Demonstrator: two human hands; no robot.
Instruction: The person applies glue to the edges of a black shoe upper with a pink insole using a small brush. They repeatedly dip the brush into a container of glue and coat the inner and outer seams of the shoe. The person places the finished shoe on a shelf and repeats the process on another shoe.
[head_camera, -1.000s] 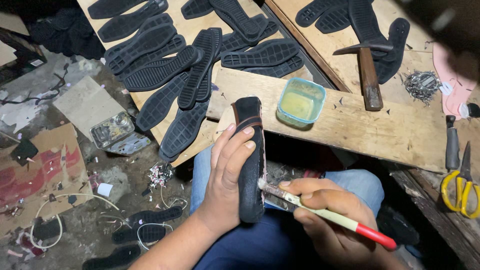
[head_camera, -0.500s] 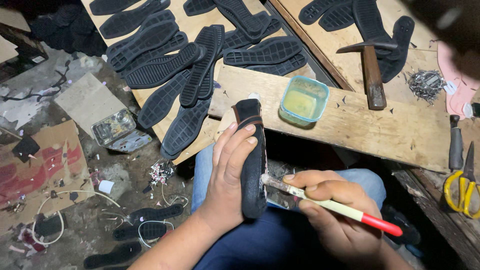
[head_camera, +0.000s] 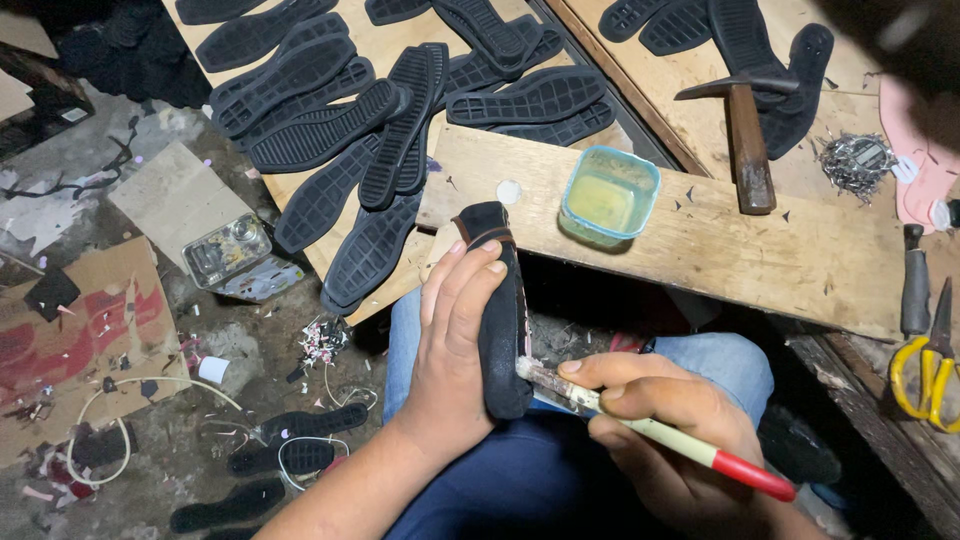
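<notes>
Currently left hand (head_camera: 450, 350) clamped around black shoe (head_camera: 500, 310), held upright; right hand (head_camera: 665, 430) just right of it, gripping brush (head_camera: 650, 430), bristles touching shoe's edge.

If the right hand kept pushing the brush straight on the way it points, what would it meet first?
The brush in the right hand points up-left, and its tip already seems to touch the edge of the black shoe piece held by the left hand. So likely the shoe piece, then the left palm.

light: dim, cool, from above | shadows: deep under worktop (head_camera: 800, 260), corners near black | blur: top-right dark shape, perhaps too close
</notes>
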